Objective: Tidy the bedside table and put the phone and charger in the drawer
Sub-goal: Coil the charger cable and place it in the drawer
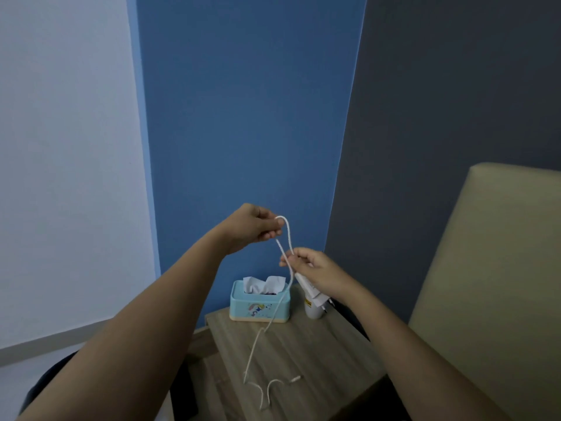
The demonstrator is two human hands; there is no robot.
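Both hands are raised above the wooden bedside table [318, 354]. My left hand [250, 227] pinches the top of a loop of the white charger cable [287, 235]. My right hand [315, 271] grips the white charger plug [312, 291] and also pinches the two cable strands just above it. From there the cable hangs down to the table, and its free end [296, 378] lies curled on the tabletop near the front. No phone or drawer is visible.
A light blue tissue box [259, 305] with white tissues stands at the back of the table. A white bottle [312, 311] sits beside it, partly behind the plug. A beige padded headboard [491, 284] rises at the right. Blue walls stand behind.
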